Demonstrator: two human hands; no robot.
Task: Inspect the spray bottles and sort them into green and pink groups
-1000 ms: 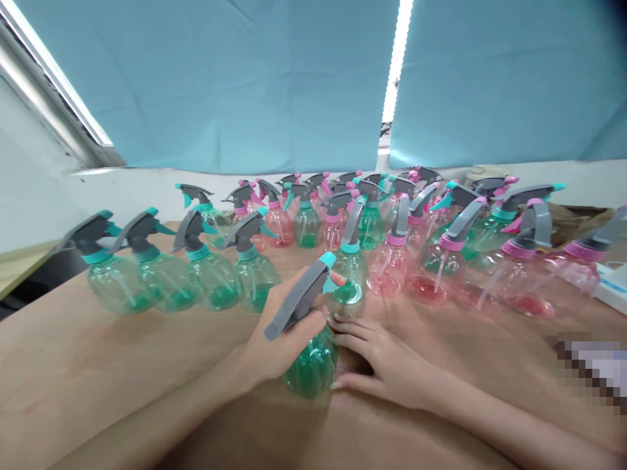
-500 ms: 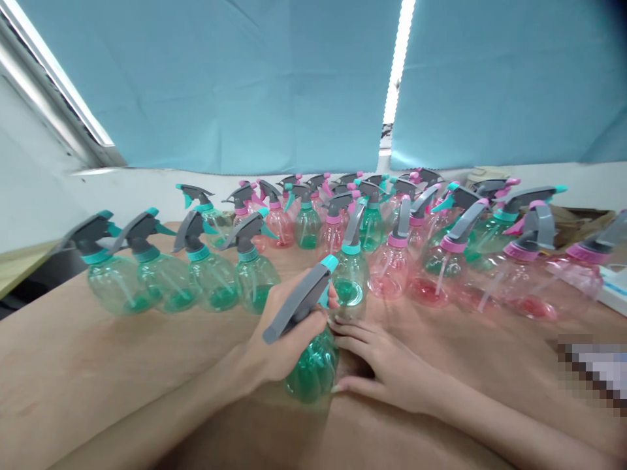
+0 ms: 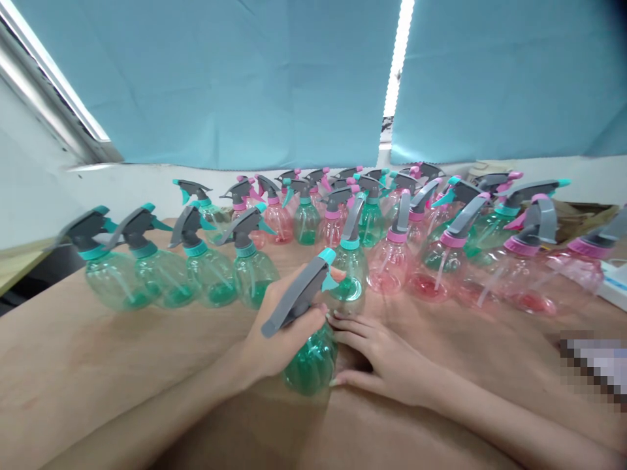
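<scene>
A blue curtain (image 3: 220, 85) hangs in front of me, and below it I see a white wall (image 3: 142, 196). The brown table (image 3: 88, 365) carries many spray bottles. The green spray bottle (image 3: 309, 369) that I hold is at the near side of the table, in the middle, between my two hands. My left hand (image 3: 274, 336) is clamped around its neck, just under the grey spray head (image 3: 296, 300) with the turquoise tip. My right hand (image 3: 386, 356) is open, palm down, and its fingertips and thumb lie against the right side of the same bottle. Farther to the left, four green bottles (image 3: 213, 277) stand in a row. Just behind my bottle stands another green bottle (image 3: 350, 261), and pink bottles (image 3: 389, 267) are to its right. Something at the right edge is blurred, so I cannot tell what it is.
</scene>
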